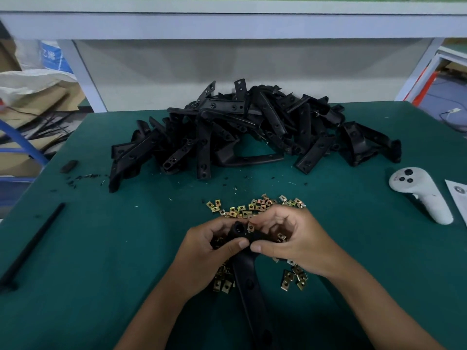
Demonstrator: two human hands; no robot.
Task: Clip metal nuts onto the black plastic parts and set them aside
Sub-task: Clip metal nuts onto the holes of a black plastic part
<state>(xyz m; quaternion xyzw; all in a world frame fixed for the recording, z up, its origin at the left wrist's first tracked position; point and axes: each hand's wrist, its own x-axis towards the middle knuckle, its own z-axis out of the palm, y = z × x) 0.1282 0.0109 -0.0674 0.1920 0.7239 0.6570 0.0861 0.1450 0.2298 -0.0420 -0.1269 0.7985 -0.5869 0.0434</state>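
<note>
Both hands hold one long black plastic part [249, 281] low over the green table [106, 248], its length running toward me. My left hand [207, 251] grips its upper end, thumb on top. My right hand [290, 238] grips the same end from the right and pinches a brass-coloured metal nut [252, 226] against the part's tip. Several loose metal nuts [255, 207] are scattered beyond and beneath the hands. A big heap of black plastic parts [247, 132] lies at the back of the table.
A white handheld controller [419, 193] lies at the right, with a paper sheet [457, 198] beside it at the edge. A thin black rod [32, 246] lies along the left edge, a small black piece [69, 165] behind it. Boxes and bags stand off the table's left.
</note>
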